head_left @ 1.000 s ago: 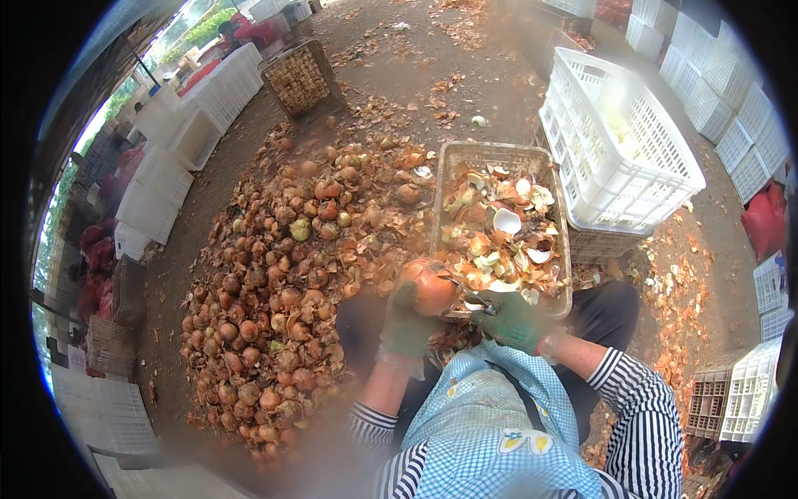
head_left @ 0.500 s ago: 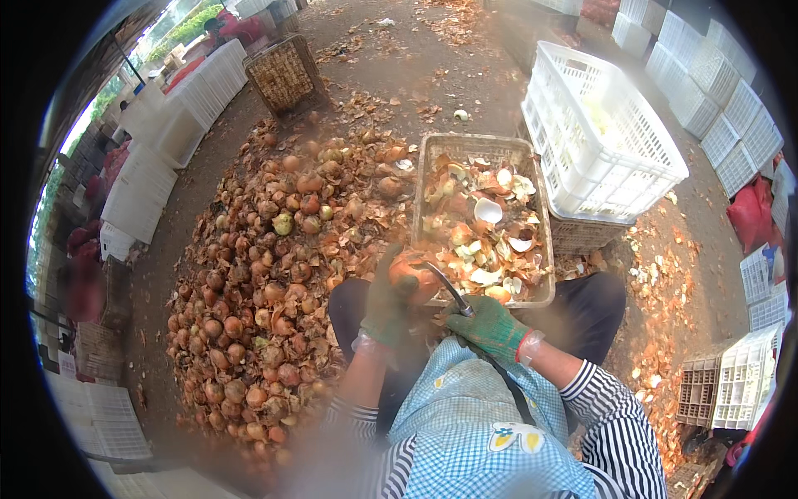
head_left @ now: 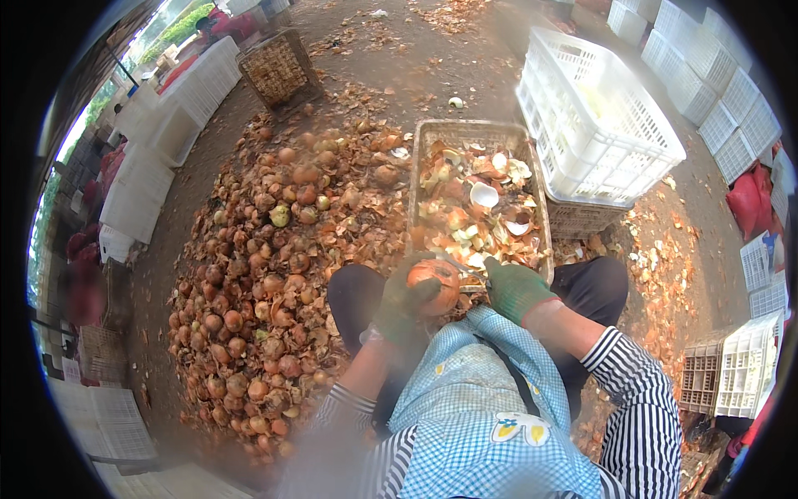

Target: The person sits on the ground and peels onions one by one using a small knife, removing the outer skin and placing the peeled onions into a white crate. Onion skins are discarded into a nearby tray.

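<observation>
- Lifts green-gloved right hand [head_left: 517, 291] forward and outward since the earlier frame, pinching a thin, curved metal knife [head_left: 470, 272].
- Clasps a round, papery orange onion [head_left: 443, 283] in green-gloved left hand [head_left: 401, 301] — just beside a rectangular crate [head_left: 470, 125] of curled peelings [head_left: 475, 218].

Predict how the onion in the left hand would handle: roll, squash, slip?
The onion would probably roll if pushed, since its visible side is rounded. It's likely firm: no dent shows beside the gloved left hand. Its outer layer might flake or slip, judging by the loose papery skins around the onion pile.
</observation>
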### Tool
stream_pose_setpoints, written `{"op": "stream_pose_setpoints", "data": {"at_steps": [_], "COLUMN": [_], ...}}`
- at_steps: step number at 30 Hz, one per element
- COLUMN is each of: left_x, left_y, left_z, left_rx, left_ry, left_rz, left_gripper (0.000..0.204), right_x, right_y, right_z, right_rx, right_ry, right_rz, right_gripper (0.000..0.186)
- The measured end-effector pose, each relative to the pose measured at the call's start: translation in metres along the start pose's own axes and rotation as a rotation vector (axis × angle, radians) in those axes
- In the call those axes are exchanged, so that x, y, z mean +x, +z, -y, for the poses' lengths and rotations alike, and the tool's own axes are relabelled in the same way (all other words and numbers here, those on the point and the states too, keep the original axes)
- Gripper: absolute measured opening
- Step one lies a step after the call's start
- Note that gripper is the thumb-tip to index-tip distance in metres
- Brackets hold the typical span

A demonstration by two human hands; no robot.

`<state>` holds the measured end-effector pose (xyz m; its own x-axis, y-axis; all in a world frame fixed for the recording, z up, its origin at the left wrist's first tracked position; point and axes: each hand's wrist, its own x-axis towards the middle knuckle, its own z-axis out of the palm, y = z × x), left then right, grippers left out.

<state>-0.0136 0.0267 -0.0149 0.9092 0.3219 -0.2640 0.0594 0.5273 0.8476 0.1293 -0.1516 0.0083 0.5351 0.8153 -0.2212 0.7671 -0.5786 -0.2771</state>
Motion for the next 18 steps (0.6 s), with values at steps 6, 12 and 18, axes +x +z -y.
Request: {"op": "stream_pose_setpoints", "data": {"at_steps": [6,12,18], "left_x": [0.0,0.008,0.017], "left_y": [0.028,0.01,-0.01], "left_z": [0.01,0.021,0.045], "left_rx": [-0.188,-0.605,-0.694], "left_ry": [0.013,-0.202,-0.241], "left_rz": [0.102,0.131,0.391], "left_gripper": [0.093,0.101,0.098], "right_x": [-0.031,-0.073,-0.07], "right_y": [0.015,-0.004,-0.015], "right_z": [-0.004,-0.014,-0.024], "right_rx": [1.372,0.378,0.167], "right_ry": [0.371,-0.223,-0.278], "right_rz": [0.068,-0.348,-0.1], "right_gripper": [0.036,0.036,0.038]}}
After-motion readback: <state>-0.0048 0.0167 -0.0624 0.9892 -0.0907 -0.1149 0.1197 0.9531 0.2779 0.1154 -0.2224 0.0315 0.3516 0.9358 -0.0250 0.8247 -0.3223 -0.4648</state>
